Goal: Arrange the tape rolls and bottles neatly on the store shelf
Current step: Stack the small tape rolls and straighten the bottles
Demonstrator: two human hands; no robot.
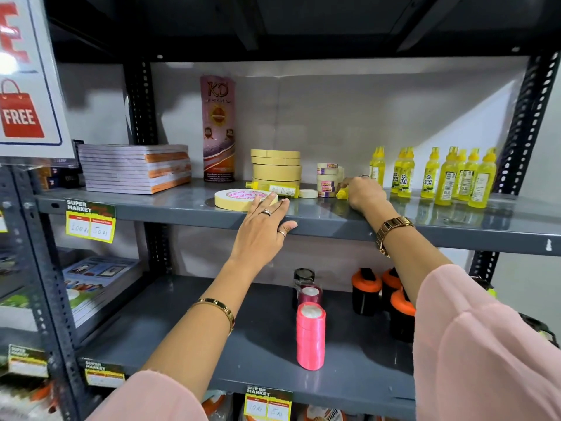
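On the grey shelf (182, 205) a wide cream tape roll (233, 199) lies flat near the front edge. My left hand (264, 229) rests open on the shelf edge, fingertips touching that roll. Behind it a yellow bottle (273, 188) lies on its side in front of a stack of cream tape rolls (275, 165). A small white roll (308, 193) and a stack of small labelled rolls (327, 177) stand to the right. My right hand (365, 192) is closed around a fallen yellow bottle (341, 194). Several yellow bottles (449, 177) stand upright at the right.
A tall pink tape pack (218, 129) stands at the back, and a pile of notebooks (136, 167) lies to the left. The lower shelf holds pink ribbon spools (310, 338) and black-and-orange containers (367, 293). Slotted uprights frame the bay; a sign hangs at the upper left.
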